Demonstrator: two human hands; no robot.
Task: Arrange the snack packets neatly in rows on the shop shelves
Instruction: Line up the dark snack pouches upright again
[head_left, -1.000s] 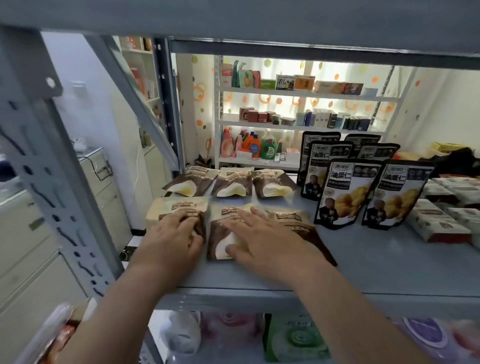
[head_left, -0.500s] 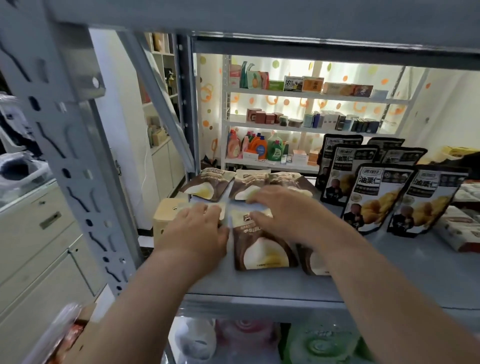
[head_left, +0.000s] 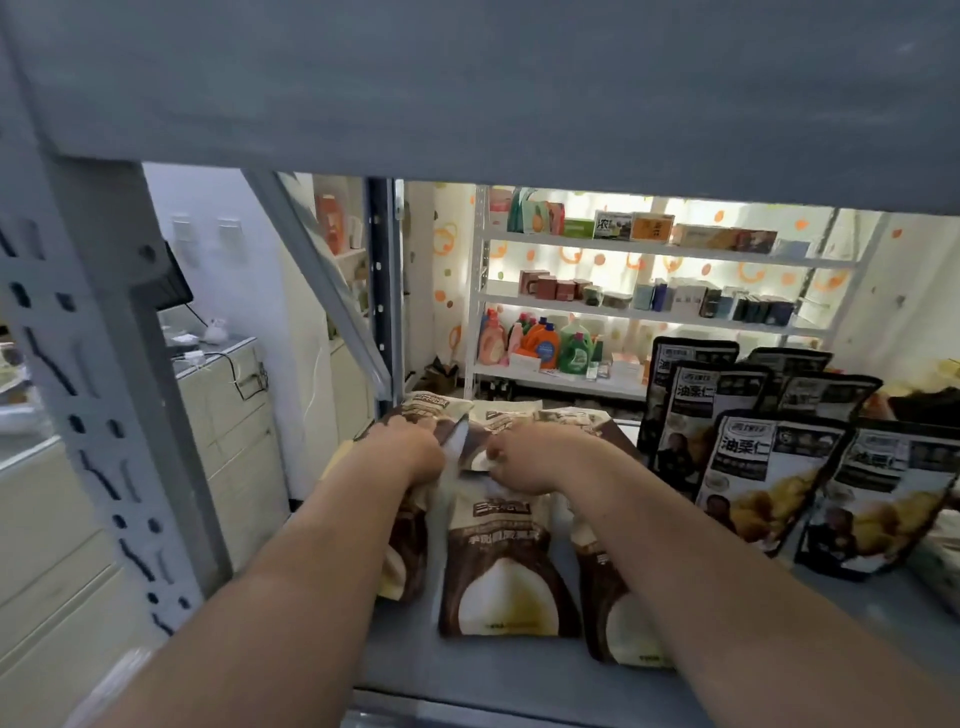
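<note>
Left grip (head_left: 410, 452) clenched on back-left packet (head_left: 431, 410), right grip (head_left: 524, 462) on back-middle packet (head_left: 506, 415). Both lie on the shelf (head_left: 467, 670) behind the front row (head_left: 506, 566). Note: square their edges, even the gaps, avoid the black pouches (head_left: 763, 483).

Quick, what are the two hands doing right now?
Left hand: closed on the rear left snack packet.
Right hand: closed on the rear middle snack packet.
</note>
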